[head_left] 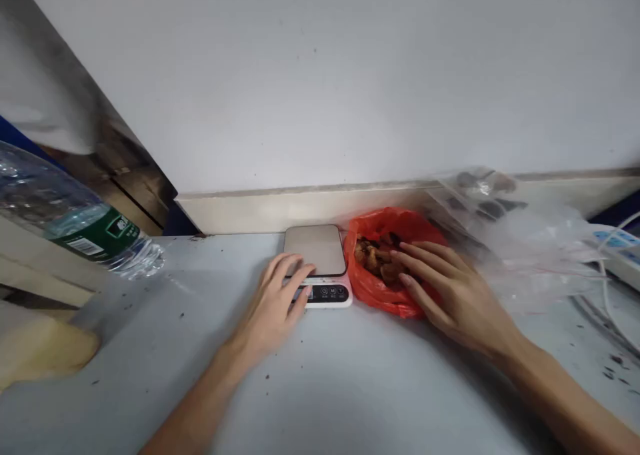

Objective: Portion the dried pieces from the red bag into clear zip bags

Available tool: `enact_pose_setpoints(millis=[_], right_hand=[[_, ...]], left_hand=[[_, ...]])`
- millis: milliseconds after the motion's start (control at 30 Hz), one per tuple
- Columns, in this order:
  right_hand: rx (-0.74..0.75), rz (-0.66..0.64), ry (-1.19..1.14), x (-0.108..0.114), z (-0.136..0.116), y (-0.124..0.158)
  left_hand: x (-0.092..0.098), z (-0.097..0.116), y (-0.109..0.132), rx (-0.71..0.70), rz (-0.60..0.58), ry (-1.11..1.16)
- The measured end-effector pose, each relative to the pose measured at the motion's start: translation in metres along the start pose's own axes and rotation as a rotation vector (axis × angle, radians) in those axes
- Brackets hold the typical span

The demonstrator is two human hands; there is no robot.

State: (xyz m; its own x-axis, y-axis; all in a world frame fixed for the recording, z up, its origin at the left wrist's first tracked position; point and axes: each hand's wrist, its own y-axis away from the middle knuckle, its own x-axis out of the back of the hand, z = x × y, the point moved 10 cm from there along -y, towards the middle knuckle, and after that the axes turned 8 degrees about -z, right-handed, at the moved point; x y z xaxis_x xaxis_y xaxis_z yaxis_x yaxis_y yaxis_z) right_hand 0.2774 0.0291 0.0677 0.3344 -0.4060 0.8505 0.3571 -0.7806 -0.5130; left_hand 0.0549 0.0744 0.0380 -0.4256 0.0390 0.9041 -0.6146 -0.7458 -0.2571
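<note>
A small digital kitchen scale [316,248] with a grey weighing plate and a black button panel sits on the table against the wall. My left hand [273,303] rests at its left front corner, fingers spread, partly covering the display. The plate bears nothing. Just right of the scale stands an opened red plastic bag [373,298] with brown, dried-looking pieces [373,256] inside, perhaps dried mushrooms. Over the bag's right side lies my right hand [457,295], fingers stretched out and the tips at the brown pieces. I see nothing gripped in it.
A clear water bottle [95,231] with a green label is at the left edge of the table. Clear plastic bags [530,241], some with dark contents, lie right of the red bag. A white device [620,245] and cable are farther right. The wall [345,95] closes the back.
</note>
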Motion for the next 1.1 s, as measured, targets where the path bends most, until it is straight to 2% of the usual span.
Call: enact_pose_setpoints(millis=[633,867,1033,1100], right_hand=[[0.016,0.021,-0.020,0.006,-0.002,-0.002],[0.061,0.089,0.005,0.019,-0.012,-0.007],[0.082,0.170,-0.130,0.040,-0.018,-0.014],[0.070,0.168,-0.216,0.051,-0.016,-0.023]], left_hand=[[0.004,-0.001,0.000,0.010,0.017,0.015],[0.005,0.000,0.002,-0.002,0.053,-0.034],[0.026,0.023,-0.005,-0.112,0.172,-0.091],[0.033,0.040,-0.018,-0.166,0.139,-0.028]])
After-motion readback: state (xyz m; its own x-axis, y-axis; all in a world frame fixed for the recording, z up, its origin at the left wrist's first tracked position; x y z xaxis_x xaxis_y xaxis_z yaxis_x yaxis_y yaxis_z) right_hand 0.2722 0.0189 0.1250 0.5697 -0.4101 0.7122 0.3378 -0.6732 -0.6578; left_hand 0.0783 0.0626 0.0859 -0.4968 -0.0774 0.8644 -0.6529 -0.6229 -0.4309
